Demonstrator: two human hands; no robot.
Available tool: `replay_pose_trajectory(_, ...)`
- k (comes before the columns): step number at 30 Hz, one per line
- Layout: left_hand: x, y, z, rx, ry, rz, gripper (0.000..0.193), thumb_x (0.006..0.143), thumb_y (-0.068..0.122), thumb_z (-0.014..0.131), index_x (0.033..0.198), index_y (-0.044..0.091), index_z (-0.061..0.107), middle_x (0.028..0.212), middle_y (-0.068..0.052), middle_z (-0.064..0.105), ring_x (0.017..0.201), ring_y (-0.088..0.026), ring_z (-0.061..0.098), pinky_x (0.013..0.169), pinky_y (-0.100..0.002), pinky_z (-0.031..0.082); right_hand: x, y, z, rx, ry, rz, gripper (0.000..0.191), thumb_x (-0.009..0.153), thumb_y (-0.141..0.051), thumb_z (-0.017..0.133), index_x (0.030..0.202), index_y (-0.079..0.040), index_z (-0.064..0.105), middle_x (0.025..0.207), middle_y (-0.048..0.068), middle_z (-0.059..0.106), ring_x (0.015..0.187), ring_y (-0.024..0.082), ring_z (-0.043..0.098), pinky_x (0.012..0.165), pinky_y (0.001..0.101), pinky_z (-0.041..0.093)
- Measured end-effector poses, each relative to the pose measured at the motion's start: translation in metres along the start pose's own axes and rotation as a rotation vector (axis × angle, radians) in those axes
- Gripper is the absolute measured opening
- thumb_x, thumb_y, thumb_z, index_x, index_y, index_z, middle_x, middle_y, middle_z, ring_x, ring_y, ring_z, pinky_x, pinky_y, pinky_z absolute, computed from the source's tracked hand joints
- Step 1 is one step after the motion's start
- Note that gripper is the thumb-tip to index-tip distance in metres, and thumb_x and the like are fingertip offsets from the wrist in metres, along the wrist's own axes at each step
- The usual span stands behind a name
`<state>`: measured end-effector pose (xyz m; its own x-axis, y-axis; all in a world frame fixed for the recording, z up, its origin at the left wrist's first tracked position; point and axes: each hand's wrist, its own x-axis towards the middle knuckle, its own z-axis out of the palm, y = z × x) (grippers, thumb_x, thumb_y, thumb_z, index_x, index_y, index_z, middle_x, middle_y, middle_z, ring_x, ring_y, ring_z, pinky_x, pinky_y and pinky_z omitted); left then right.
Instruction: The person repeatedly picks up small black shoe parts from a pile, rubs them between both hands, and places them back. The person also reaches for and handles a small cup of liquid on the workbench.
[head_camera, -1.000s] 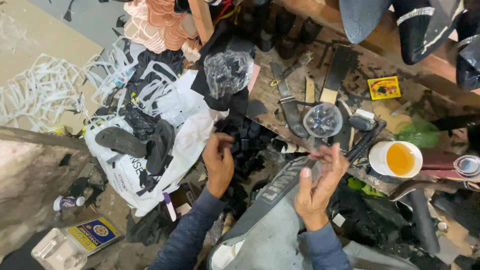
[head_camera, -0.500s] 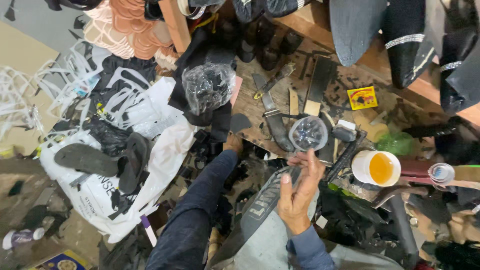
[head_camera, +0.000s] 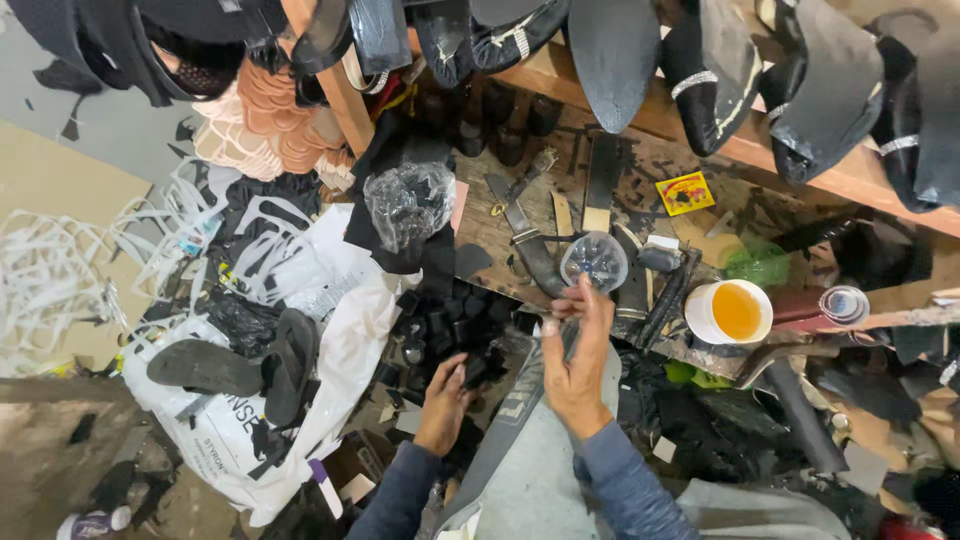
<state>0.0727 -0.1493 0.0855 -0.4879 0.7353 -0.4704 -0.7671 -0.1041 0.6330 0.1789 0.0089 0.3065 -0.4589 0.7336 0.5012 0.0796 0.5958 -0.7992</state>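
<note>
My left hand (head_camera: 445, 402) reaches down into a heap of small black heel blocks (head_camera: 452, 325) beside the bench and closes on one of them. My right hand (head_camera: 577, 362) is raised over my lap, fingers together, and seems to pinch a small dark piece near its fingertips. Just beyond those fingertips a clear plastic cup (head_camera: 594, 261) stands on the wooden workbench (head_camera: 500, 235). A long grey strip (head_camera: 520, 420) lies across my lap under both hands.
A white tub of yellow glue (head_camera: 728, 311) and a knife-like tool (head_camera: 530, 245) rest on the bench. Black shoe soles (head_camera: 615, 50) hang on a shelf above. At left, a white sack (head_camera: 290, 340) carries black sandals (head_camera: 205, 367), and a clear bag (head_camera: 408, 205) lies nearby.
The view has tilted up and left. My left hand has dropped from chest height into the pile of black blocks. My right hand has stayed raised near the clear cup.
</note>
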Motion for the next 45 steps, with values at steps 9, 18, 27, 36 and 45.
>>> replay_pose_trajectory(9, -0.115, 0.101, 0.044, 0.225, 0.165, 0.105, 0.062, 0.087, 0.005, 0.070, 0.145, 0.002, 0.050, 0.118, -0.016, 0.069, 0.100, -0.026, 0.071, 0.086, -0.035, 0.057, -0.024, 0.018, -0.086, -0.107, 0.162, 0.136, 0.074, 0.095, 0.002, 0.062, 0.160, -0.001, 0.027, 0.122, 0.011, 0.055, 0.103, 0.018, 0.058, 0.092, 0.0314, 0.052)
replay_pose_trajectory(18, -0.128, 0.125, 0.101, 0.065, -0.113, 0.280, 0.058, 0.094, 0.004, 0.061, 0.149, 0.000, 0.042, 0.126, -0.013, 0.065, 0.108, -0.019, 0.067, 0.094, -0.031, 0.056, 0.011, 0.071, -0.202, -0.938, -0.068, 0.030, 0.058, 0.089, -0.036, 0.072, 0.138, -0.008, 0.062, 0.116, 0.020, 0.053, 0.110, 0.038, 0.047, 0.095, 0.0485, 0.042)
replay_pose_trajectory(27, -0.128, 0.094, 0.134, -0.035, -0.211, 0.094, 0.056, 0.096, 0.004, 0.060, 0.150, -0.002, 0.044, 0.130, -0.016, 0.063, 0.108, -0.024, 0.066, 0.094, -0.030, 0.053, 0.026, 0.074, -0.213, -1.018, -0.112, -0.001, 0.034, 0.091, -0.044, 0.069, 0.096, -0.013, 0.082, 0.103, 0.011, 0.055, 0.107, 0.034, 0.048, 0.093, 0.0488, 0.035)
replay_pose_trajectory(36, -0.150, 0.092, 0.235, 0.203, -0.504, 0.495, 0.059, 0.083, -0.021, 0.072, 0.136, 0.000, 0.056, 0.138, -0.016, 0.056, 0.128, -0.025, 0.059, 0.103, -0.037, 0.055, 0.003, -0.074, -0.198, -0.103, 0.032, 0.070, 0.044, 0.109, -0.035, 0.045, 0.117, -0.002, 0.073, 0.111, 0.006, 0.053, 0.107, 0.019, 0.052, 0.099, 0.0327, 0.040)
replay_pose_trajectory(45, -0.168, 0.104, 0.274, 0.214, -0.615, 0.742, 0.053, 0.082, -0.020, 0.075, 0.127, 0.004, 0.060, 0.145, -0.015, 0.051, 0.139, -0.032, 0.054, 0.106, -0.045, 0.061, -0.034, -0.157, -0.163, 0.026, -0.024, 0.013, 0.073, 0.109, -0.057, 0.028, 0.144, -0.004, 0.063, 0.116, 0.010, 0.045, 0.112, 0.024, 0.042, 0.108, 0.0383, 0.031)
